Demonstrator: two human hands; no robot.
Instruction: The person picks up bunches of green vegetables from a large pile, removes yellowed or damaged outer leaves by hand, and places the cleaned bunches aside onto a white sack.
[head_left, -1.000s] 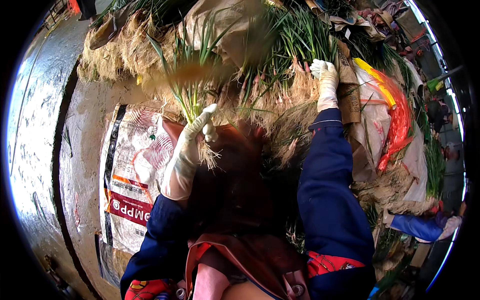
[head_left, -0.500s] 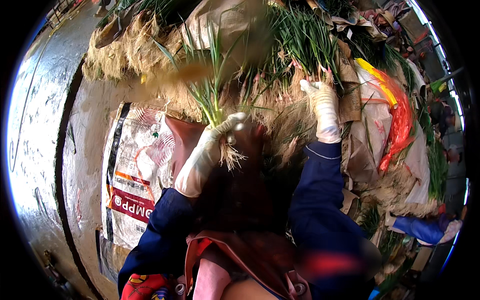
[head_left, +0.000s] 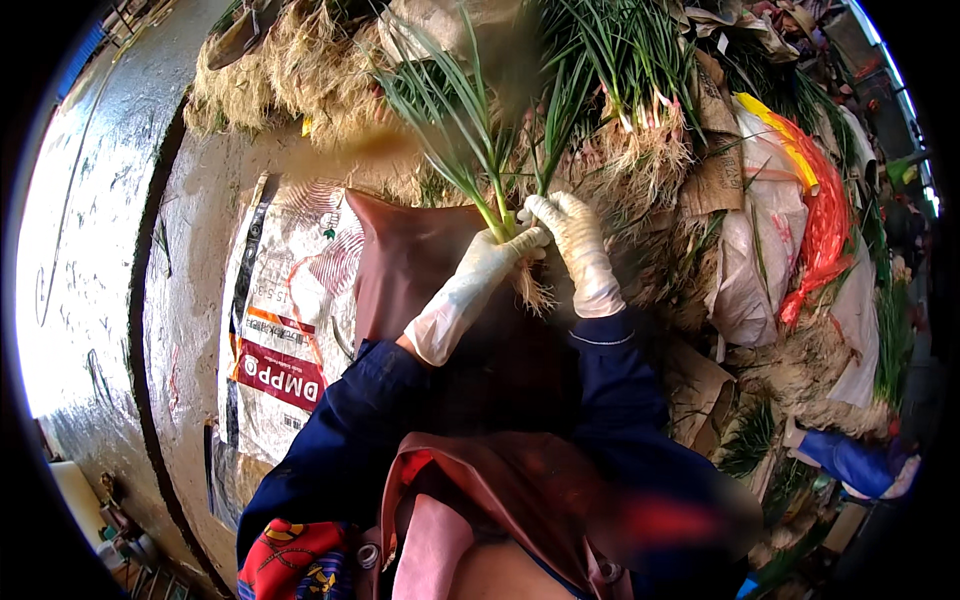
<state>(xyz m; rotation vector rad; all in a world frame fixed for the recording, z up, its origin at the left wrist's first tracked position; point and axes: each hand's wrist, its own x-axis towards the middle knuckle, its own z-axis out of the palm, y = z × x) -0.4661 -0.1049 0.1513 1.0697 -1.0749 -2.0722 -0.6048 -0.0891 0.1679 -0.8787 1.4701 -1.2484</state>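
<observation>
I can't make out the bases of the green stalks (head_left: 493, 190); the left hand (head_left: 490, 268) covers them. A red patch (head_left: 665, 520) on the right sleeve (head_left: 620, 385) is blurred, and leaves (head_left: 640, 50) behind run past the top edge.

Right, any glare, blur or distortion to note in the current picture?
Head view: glare whitens the shiny floor at left; an out-of-focus brownish smear sits upper left of centre; the red patch on the right sleeve is blurred; fisheye bends edges; left hand and right hand look fairly sharp.
</observation>
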